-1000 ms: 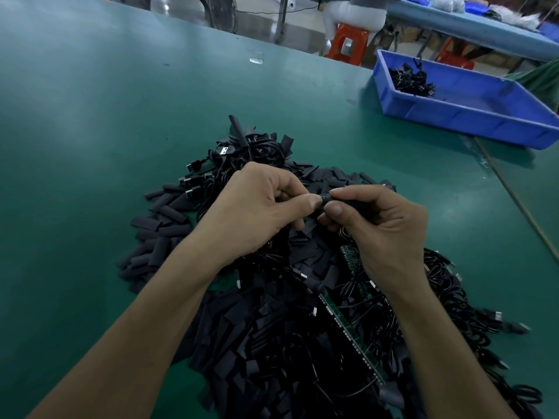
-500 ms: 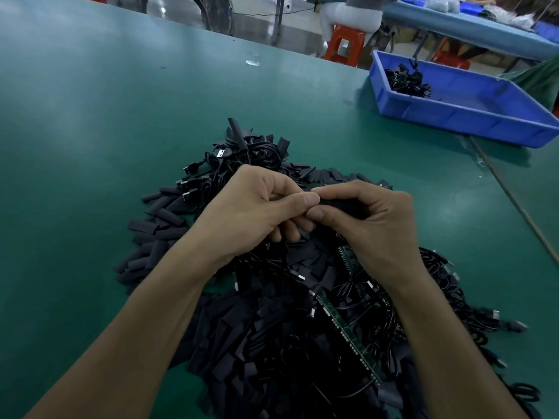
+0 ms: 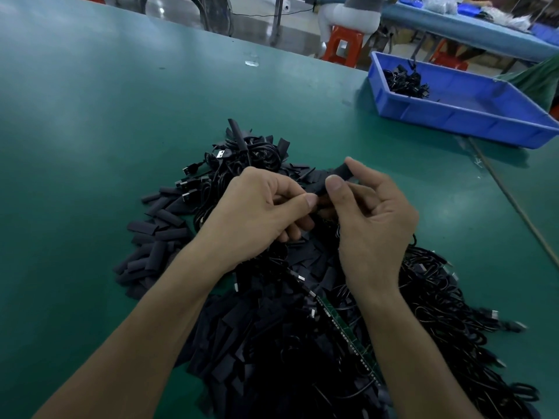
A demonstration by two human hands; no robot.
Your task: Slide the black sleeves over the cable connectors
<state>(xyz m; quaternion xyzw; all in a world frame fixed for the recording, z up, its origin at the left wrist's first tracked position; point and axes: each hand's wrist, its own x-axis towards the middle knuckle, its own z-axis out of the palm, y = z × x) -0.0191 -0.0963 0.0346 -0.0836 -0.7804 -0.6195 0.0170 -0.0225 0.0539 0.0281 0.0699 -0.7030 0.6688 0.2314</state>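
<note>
At your two o'clock a blue plastic tray (image 3: pixel 472 116) sits on the green table (image 3: pixel 90 131), and its far left corner holds one small tangle of black cables (image 3: pixel 405 83); the rest of its floor is bare. It is the only tray on your table.

In front of you lies one big heap. Flat black sleeves (image 3: pixel 157 237) spill out toward nine o'clock, too many to count. Black cables with USB connectors (image 3: pixel 193 189) are bundled at eleven o'clock, with at least four metal plugs showing there, and more coiled cables (image 3: pixel 453 313) trail off toward four o'clock. One green circuit strip (image 3: pixel 348 334) runs diagonally through the heap below your wrists.

Your two hands meet above the heap's centre. Your left hand (image 3: pixel 257 219) is curled, thumb and forefinger pinched on the near end of one black sleeve (image 3: pixel 332 179), the other fingers folded beneath. Your right hand (image 3: pixel 375 219) is half open, palm toward you, its thumb and forefinger nipping the same sleeve further along while the remaining fingers hang loosely curled. That sleeve angles up toward one o'clock between your hands. Whether a connector is inside it, you cannot tell from here.
</note>
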